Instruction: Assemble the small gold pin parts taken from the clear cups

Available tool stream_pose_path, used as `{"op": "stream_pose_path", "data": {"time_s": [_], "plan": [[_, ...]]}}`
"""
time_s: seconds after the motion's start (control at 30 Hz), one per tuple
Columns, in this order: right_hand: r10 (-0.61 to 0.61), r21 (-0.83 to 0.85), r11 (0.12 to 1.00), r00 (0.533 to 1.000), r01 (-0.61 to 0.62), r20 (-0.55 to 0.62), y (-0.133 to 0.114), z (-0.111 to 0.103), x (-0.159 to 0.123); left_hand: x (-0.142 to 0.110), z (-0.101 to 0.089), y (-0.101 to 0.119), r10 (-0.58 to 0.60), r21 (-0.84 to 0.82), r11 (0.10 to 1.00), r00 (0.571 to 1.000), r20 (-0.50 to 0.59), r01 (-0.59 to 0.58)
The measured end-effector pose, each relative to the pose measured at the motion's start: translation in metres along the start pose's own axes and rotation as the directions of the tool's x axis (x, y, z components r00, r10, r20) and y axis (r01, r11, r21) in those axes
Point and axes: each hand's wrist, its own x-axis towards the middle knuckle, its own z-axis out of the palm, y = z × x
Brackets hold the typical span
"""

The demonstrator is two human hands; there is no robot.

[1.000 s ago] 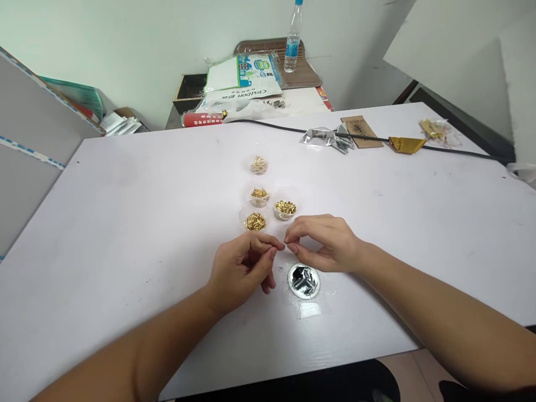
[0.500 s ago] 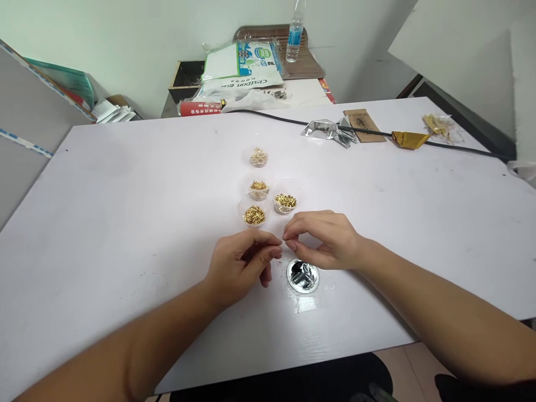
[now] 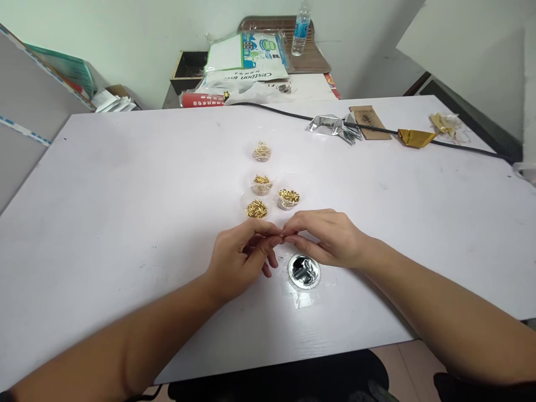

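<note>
My left hand (image 3: 247, 254) and my right hand (image 3: 320, 237) meet fingertip to fingertip over the white table, each closed in a pinch. Whatever lies between the fingers is too small to make out. Just beyond them stand small clear cups of gold-coloured metal pins: a near cup (image 3: 257, 209), one to its right (image 3: 288, 198), and a middle cup (image 3: 262, 184). Farther back, another cup (image 3: 262, 151) holds thinner, paler pieces. Below my right hand a round, shiny, mirror-like dish (image 3: 304, 272) sits on the table, with dark and silvery reflections on it.
A black cable (image 3: 288, 115) runs along the table's back edge. Near it lie a silver foil bag (image 3: 330, 125), a piece of brown cardboard (image 3: 369, 123) and a gold foil packet (image 3: 416, 138). Behind the table stands a water bottle (image 3: 300, 33) beside plastic packaging (image 3: 247, 56).
My two hands have come together, so their fingertips now touch where a small gap was before. The camera view has shifted slightly; the cups and dish stay put.
</note>
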Motion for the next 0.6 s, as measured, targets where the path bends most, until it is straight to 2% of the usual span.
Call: {"op": "stream_pose_path", "data": {"time_s": [0.4,0.6], "plan": [[0.018,-0.057,0.998,0.999,-0.017,0.029,0.0004,0.0007,-0.0017,0.0011,0.0001,0.0001,-0.046,-0.014,0.999,0.999,-0.016,0.046],[0.025,-0.055,0.998,0.999,-0.023,0.031,0.0003,-0.0005,-0.0017,0.0017,-0.0002,0.0012,-0.088,-0.006,0.996,0.996,0.009,0.088]]}}
